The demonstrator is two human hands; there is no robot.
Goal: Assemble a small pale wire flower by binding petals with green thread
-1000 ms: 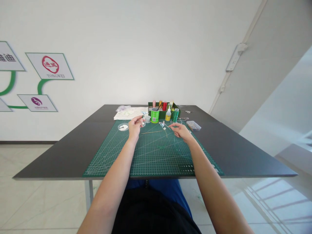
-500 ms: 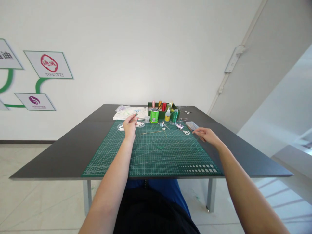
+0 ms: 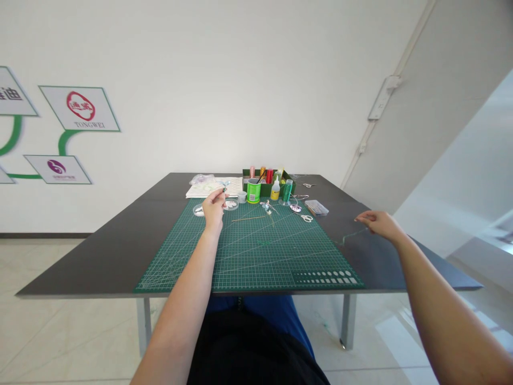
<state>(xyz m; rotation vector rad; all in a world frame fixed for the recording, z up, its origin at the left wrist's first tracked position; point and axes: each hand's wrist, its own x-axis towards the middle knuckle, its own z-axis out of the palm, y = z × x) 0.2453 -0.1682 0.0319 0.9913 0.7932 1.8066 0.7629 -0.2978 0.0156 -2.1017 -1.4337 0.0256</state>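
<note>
My left hand [image 3: 215, 208] is raised over the far left part of the green cutting mat [image 3: 256, 267]. Its fingers pinch a small pale-blue flower-like piece [image 3: 226, 184] with a dark base. My right hand [image 3: 380, 224] is off the mat's right side, above the dark table, with fingertips pressed together. From it a thin green thread [image 3: 352, 234] trails back toward the mat's edge. Near the left hand are two shallow clear dishes with white pieces, one of them a round dish [image 3: 231, 205]. A thin brown stick [image 3: 248, 218] lies on the mat.
Along the back stand a green can [image 3: 253, 191], a glue bottle [image 3: 275, 190], a green thread spool [image 3: 287, 190] and a green box [image 3: 294, 188] of spools. White-handled scissors [image 3: 306, 218] and a clear plastic case [image 3: 317, 208] lie right. White sheets [image 3: 196, 191] lie back left.
My right hand has moved right, from beside the plastic case to over the bare table, drawing the green thread along. The left hand stays in place with the blue flower-like piece.
</note>
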